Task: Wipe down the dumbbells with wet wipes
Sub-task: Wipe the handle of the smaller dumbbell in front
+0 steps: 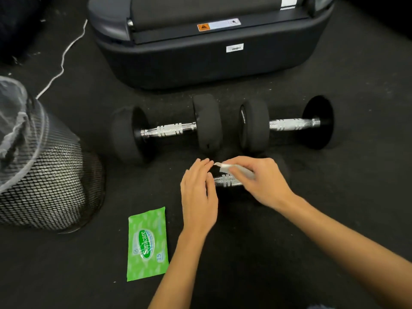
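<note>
Three black dumbbells with chrome grips lie on the dark floor. One dumbbell [166,130] sits centre left, a second dumbbell [287,124] to its right. The third dumbbell [227,181] lies nearest me, mostly hidden by my hands. My right hand [260,181] holds a folded white wet wipe [225,167] over that chrome grip. My left hand [198,197] rests at the grip's left end, fingers loosely extended toward the wipe's tip. A green pack of wet wipes [147,244] lies flat on the floor, lower left of my hands.
A black mesh wastebasket [44,175] lined with a clear bag stands at the left. The dark base of a treadmill [211,56] fills the far side behind the dumbbells. A white cord [63,63] runs across the floor at upper left.
</note>
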